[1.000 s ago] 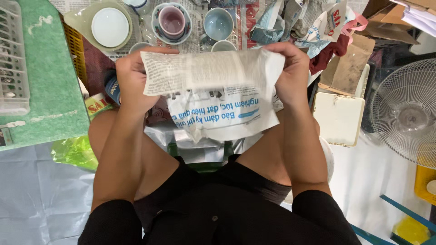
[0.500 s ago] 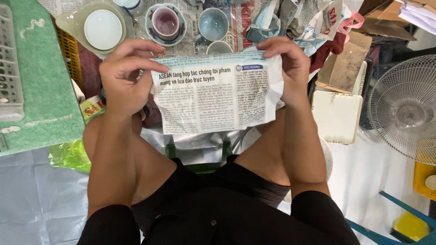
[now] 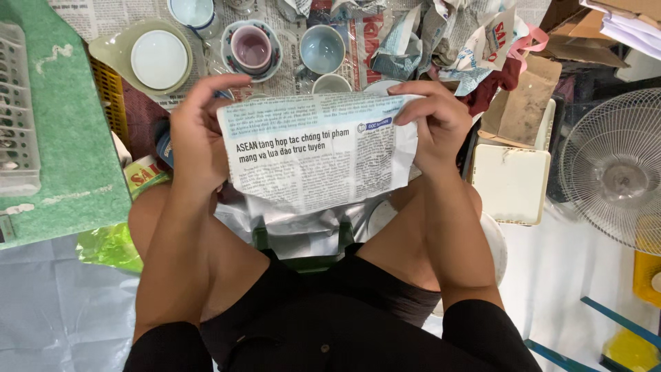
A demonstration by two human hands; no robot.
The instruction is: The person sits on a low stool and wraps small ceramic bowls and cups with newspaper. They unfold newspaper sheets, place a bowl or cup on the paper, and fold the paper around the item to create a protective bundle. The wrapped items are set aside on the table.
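Left hand [image 3: 200, 134]: grips the left edge of the newspaper sheet [image 3: 313, 155], fingers [image 3: 213, 86] curled over its top corner and closed on the paper.
Right hand [image 3: 437, 124]: grips the right edge of the same sheet, fingers closed on the top right corner, thumb side folded over the paper.
Newspaper sheet: held stretched between both hands above the knees, printed side up toward the camera, lower edge crumpled and drooping.
Below the sheet: more crumpled paper [image 3: 303, 224] hangs between the thighs, touching the sheet's lower edge; what it wraps cannot be told.
Person: seated, bare knees apart, dark shorts [image 3: 330, 324] at the bottom of the view.
Floor ahead: spread newspapers [image 3: 103, 17] carry crockery beyond the hands.
Plate [image 3: 159, 59]: white, lying in a pale green dish [image 3: 113, 52], up and left of the left hand.
Pink cup [image 3: 251, 49]: stands on a patterned saucer [image 3: 231, 65], just above the sheet's left half.
Blue cup [image 3: 322, 49]: upright, right of the pink cup.
Small white cup [image 3: 332, 84]: partly hidden by the sheet's top edge.
Paper heap [image 3: 454, 41]: crumpled newspaper, beyond the right hand.
Left side: green mat [image 3: 69, 158] with a white plastic rack [image 3: 17, 117] at its edge; a yellow crate [image 3: 109, 93] shows beside it.
Right side: white lidded box [image 3: 511, 182] near the right forearm, a white fan [image 3: 616, 172] further right, cardboard [image 3: 523, 103] above the box.
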